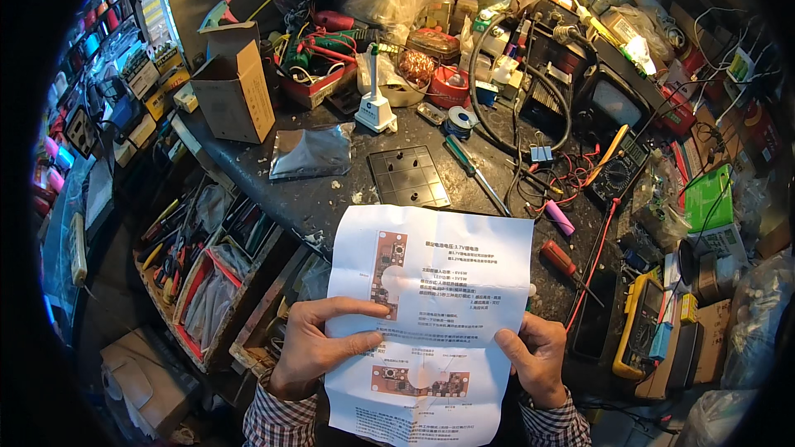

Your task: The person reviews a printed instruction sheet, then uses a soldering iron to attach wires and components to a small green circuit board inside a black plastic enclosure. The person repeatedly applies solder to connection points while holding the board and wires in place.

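A white printed instruction sheet (472, 327) with two pictures of a circuit board is held up before me, slightly creased. My right hand (537, 358) grips its right edge, thumb on the front and fingers behind. At the left edge is my left hand (319, 339); its index finger and thumb lie across the front, near the upper board picture, and its other fingers are largely hidden. Just beyond the sheet lie a black square plastic plate (408, 176), a screwdriver with a green handle (460, 156) and a silvery bag (311, 151).
An opened cardboard box (233, 87) and a white stand (375, 110) are farther back. Rightward lie a red-handled screwdriver (559, 257), a pink cylindrical cell (560, 218), a black multimeter (619, 172) and a yellow meter (633, 327). Tool-filled trays (203, 306) stand left, below the bench.
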`<state>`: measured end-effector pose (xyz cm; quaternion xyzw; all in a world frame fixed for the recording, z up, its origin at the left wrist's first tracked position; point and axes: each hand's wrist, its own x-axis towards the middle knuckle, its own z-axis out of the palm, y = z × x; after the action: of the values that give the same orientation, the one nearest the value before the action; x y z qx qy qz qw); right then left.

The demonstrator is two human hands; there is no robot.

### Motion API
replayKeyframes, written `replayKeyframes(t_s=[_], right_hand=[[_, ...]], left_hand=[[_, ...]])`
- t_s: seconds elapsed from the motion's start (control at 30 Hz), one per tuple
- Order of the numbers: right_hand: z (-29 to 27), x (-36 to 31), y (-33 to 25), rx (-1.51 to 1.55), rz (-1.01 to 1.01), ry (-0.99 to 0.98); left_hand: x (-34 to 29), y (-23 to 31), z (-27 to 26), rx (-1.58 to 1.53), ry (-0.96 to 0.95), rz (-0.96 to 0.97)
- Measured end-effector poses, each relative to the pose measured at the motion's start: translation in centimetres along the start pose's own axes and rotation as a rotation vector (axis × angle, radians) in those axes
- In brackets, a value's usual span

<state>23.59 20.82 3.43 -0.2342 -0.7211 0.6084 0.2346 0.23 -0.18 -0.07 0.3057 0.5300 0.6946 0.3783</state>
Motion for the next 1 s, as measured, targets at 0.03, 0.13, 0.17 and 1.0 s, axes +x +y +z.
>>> replayKeyframes(t_s=[0.03, 0.13, 0.17, 1.0], right_hand=[[0.0, 0.0, -0.01, -0.002, -0.003, 0.001], [-0.01, -0.02, -0.01, -0.003, 0.004, 0.002], [-0.03, -0.03, -0.01, -0.004, 0.005, 0.003], [-0.05, 0.0, -0.14, -0.013, 0.026, 0.004]], left_hand=[[-0.01, 0.02, 0.0, 0.0, 0.001, 0.0], [0.01, 0.02, -0.02, 0.006, -0.002, 0.01], [0.04, 0.0, -0.03, -0.008, -0.007, 0.009], [0.08, -0.09, 0.04, 0.005, 0.006, 0.018]])
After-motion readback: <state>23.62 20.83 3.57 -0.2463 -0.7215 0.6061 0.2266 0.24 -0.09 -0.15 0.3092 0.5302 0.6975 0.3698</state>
